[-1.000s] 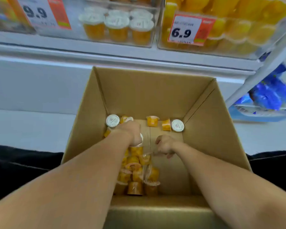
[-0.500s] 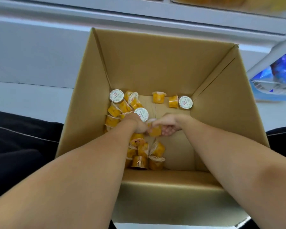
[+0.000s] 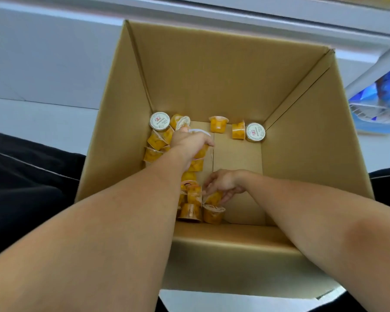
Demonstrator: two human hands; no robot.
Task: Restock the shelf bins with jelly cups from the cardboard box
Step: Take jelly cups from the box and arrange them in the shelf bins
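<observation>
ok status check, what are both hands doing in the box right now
Left hand grips an orange jelly cup with white lid. Right hand fingers on an orange cup lying sideways. Brown cardboard box holds scattered cups; nothing blocking.

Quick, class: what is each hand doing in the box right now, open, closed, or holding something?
Left hand: closed, gripping jelly cups.
Right hand: fingers on a jelly cup; whether it grips cannot be told.
</observation>
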